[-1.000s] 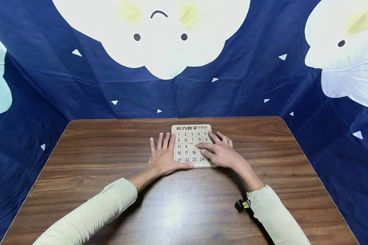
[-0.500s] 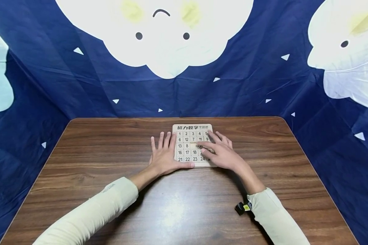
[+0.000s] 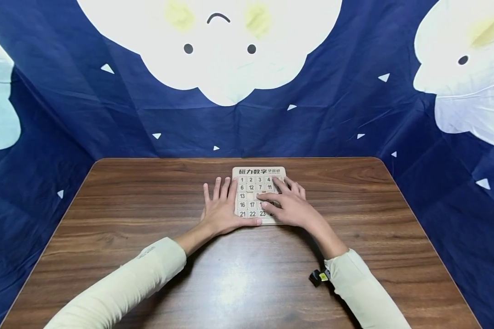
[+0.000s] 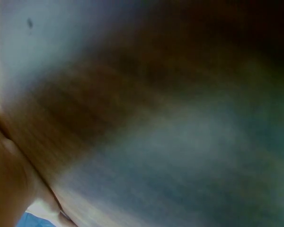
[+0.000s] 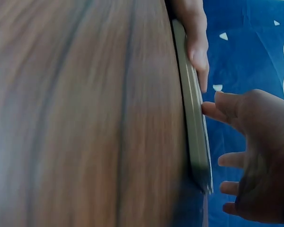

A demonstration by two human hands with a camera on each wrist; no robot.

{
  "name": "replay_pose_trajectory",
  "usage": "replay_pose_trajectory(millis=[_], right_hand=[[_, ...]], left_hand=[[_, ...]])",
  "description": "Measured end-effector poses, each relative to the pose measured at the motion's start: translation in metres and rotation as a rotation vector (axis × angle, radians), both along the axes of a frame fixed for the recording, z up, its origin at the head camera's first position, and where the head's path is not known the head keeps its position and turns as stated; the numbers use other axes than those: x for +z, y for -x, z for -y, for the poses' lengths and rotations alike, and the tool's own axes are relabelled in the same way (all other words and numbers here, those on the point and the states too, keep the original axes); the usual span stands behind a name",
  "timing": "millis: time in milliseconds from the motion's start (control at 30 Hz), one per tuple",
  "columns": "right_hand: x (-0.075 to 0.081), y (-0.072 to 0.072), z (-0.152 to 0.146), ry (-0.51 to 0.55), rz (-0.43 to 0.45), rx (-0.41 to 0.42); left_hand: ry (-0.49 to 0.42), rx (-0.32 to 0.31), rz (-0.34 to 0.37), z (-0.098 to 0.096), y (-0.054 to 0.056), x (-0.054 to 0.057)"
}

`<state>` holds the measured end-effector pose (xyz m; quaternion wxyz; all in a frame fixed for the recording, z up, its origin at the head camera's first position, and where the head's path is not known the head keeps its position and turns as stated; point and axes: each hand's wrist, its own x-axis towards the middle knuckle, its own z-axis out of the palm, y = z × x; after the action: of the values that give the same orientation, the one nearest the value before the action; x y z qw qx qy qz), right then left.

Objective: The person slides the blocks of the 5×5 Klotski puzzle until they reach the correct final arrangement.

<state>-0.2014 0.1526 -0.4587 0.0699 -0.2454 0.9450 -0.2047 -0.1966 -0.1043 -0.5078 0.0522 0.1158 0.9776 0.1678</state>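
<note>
A pale number sliding puzzle (image 3: pixel 252 205) lies flat on the wooden table, with numbered tiles in rows below a printed heading. My left hand (image 3: pixel 220 217) braces it, fingers spread straight along the left side and thumb on the near edge. Over its right part reaches my right hand (image 3: pixel 290 206), the index fingertip on a third-row tile right of a bare slot (image 3: pixel 250 196). Several tiles are hidden under this hand. The right wrist view has the puzzle's side edge (image 5: pixel 191 109), with the right hand (image 5: pixel 267 151) beside it. The left wrist view is mostly blurred tabletop.
The brown wooden table (image 3: pixel 238 283) stretches out around the puzzle. Behind it hangs a dark blue cloth (image 3: pixel 181 119) with white clouds and triangles. A small black device (image 3: pixel 315 278) sits at the right cuff.
My right hand has shifted left across the puzzle. The bare slot in the third row is now one place further left, beside the 13. My left hand stays put.
</note>
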Motion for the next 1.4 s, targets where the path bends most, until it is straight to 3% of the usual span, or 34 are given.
replay_pose_trajectory(millis=[333, 500, 733, 1167, 1400], right_hand=[[-0.007, -0.005, -0.008, 0.027, -0.042, -0.008], [-0.003, 0.003, 0.007, 0.022, -0.065, 0.001], [-0.001, 0.013, 0.023, -0.042, -0.018, 0.018], [0.004, -0.003, 0.018, -0.023, 0.004, 0.035], [0.008, 0.008, 0.006, -0.003, -0.035, -0.044]], left_hand=[[0.003, -0.004, 0.000, -0.001, 0.001, -0.002], [0.007, -0.002, 0.001, 0.000, 0.002, 0.000], [0.014, -0.004, 0.016, -0.003, 0.000, 0.001], [-0.007, -0.003, 0.010, -0.002, 0.001, 0.000], [0.010, 0.003, 0.025, -0.002, 0.002, -0.001]])
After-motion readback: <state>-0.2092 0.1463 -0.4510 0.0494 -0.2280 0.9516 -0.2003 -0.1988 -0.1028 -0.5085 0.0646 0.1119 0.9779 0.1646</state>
